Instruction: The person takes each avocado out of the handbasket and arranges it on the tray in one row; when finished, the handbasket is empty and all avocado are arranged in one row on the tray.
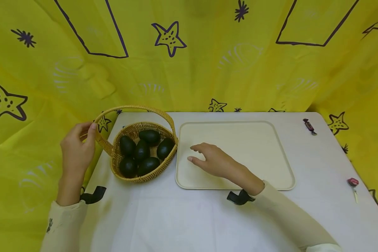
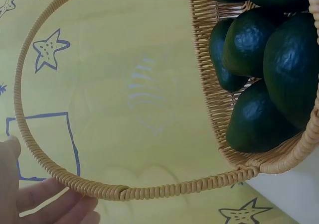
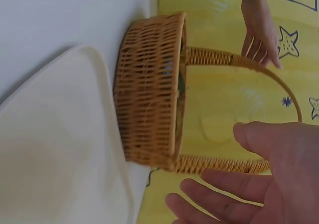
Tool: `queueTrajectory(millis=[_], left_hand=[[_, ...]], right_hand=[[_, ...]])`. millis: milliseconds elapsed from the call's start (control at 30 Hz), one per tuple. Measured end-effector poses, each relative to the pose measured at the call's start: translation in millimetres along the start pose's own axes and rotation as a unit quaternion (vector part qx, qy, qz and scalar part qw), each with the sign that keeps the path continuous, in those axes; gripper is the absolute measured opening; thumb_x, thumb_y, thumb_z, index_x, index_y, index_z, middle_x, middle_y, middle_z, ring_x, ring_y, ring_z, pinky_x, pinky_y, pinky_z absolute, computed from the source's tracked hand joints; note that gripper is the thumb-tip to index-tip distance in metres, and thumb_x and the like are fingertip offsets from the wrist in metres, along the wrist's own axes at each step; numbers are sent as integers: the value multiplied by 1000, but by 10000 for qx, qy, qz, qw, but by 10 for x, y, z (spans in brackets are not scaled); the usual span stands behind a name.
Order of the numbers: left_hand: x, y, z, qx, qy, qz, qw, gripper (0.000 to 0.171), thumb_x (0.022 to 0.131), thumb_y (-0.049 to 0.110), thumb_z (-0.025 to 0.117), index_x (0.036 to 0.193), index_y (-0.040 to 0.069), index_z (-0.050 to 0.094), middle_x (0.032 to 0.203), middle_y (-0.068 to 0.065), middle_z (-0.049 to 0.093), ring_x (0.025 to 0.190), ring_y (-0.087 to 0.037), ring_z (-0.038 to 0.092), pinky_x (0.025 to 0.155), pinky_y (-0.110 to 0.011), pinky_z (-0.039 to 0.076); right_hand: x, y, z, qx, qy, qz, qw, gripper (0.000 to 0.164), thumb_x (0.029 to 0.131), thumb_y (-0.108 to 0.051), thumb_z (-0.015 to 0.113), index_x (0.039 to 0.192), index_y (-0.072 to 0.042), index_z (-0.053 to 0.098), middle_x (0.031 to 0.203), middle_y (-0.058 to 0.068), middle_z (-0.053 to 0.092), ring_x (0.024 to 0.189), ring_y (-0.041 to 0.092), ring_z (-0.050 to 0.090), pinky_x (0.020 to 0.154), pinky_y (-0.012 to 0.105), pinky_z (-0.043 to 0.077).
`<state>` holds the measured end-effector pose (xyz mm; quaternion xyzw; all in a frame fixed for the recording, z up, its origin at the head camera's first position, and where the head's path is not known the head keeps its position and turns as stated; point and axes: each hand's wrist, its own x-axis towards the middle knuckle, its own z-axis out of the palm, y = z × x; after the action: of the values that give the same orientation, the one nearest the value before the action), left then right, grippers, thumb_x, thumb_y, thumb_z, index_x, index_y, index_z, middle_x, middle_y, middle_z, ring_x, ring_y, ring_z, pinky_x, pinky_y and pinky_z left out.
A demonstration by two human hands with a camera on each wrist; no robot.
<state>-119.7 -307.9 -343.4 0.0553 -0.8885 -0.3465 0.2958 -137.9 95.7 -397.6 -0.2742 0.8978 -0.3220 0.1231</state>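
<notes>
A wicker basket (image 1: 138, 179) with a tall arched handle (image 1: 135, 107) stands at the left of the table, holding several dark green avocados (image 1: 141, 151). My left hand (image 1: 79, 145) is at the left side of the handle, thumb and fingers loosely spread about it. In the left wrist view, the fingertips (image 2: 82, 204) lie right by the handle, with the thumb apart from them. Over the cream tray (image 1: 245, 140), my right hand (image 1: 212, 159) is held with relaxed fingers toward the basket, nothing in its grasp. In the right wrist view its fingers overlap the handle.
The tray lies just right of the basket. A dark wrapped candy (image 1: 309, 126) is near the far right corner, and a lollipop (image 1: 353, 182) lies by the right edge. Behind the white table (image 1: 170, 220) hangs a yellow patterned cloth (image 1: 201, 70).
</notes>
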Motion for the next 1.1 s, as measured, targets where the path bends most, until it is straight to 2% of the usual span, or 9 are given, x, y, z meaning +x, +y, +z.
queueTrajectory(millis=[200,300,400,533,667,767,833,900,1100], left_hand=[[18,-16,7,203,-136,-193,9995,47,107,42,61,123,-1,73,118,-16,76,90,24,48,85,-3,47],[27,-10,4,310,-184,-324,9988,50,107,45,60,122,0,73,118,-14,76,91,19,54,79,-2,45],[41,4,5,357,-239,-446,9981,51,107,46,59,119,-2,72,119,-16,76,102,-6,71,76,-3,43],[59,7,12,356,-275,-540,9975,52,107,46,58,115,-4,70,118,-20,75,114,-40,70,75,-7,40],[75,-1,20,401,-226,-554,9974,53,107,47,58,111,-5,69,114,-21,75,108,-35,72,75,-9,40],[84,-10,21,462,-185,-570,9971,52,107,47,58,109,-3,70,110,-20,75,94,-10,68,76,-10,41],[88,-12,19,491,-180,-562,9971,52,107,47,58,108,-3,70,109,-19,76,87,5,58,76,-11,41],[93,-11,16,495,-190,-534,9972,51,107,47,59,108,-3,70,109,-19,76,85,13,51,77,-11,41],[106,5,14,485,-270,-482,9973,51,108,47,57,105,-2,69,108,-18,75,88,6,53,79,-14,42]], right_hand=[[150,-258,100,-38,-227,-343,9991,52,107,-36,63,146,-1,59,140,17,66,129,31,64,109,48,52],[237,-376,166,-55,-287,-614,9977,52,107,-34,65,145,1,59,138,17,67,129,31,63,110,46,51],[320,-477,225,-64,-363,-822,9959,53,106,-32,67,144,4,59,138,19,66,129,32,63,109,45,51],[424,-573,298,-104,-432,-914,9948,53,104,-29,70,144,4,59,140,20,64,126,31,64,105,42,54],[551,-638,365,-274,-512,-937,9939,54,103,-29,72,146,1,59,141,17,64,126,28,64,102,36,55],[653,-664,414,-433,-552,-976,9927,54,102,-30,73,146,-1,59,142,15,64,128,26,63,104,34,54],[720,-672,445,-500,-580,-1004,9920,54,102,-30,74,146,-2,60,141,14,65,130,26,62,104,34,54],[790,-680,477,-522,-615,-997,9917,54,101,-30,75,146,-3,60,142,14,65,131,25,62,105,33,53],[989,-719,544,-764,-966,-875,9885,60,101,-30,74,151,-2,55,149,13,60,139,27,56,113,36,49]])
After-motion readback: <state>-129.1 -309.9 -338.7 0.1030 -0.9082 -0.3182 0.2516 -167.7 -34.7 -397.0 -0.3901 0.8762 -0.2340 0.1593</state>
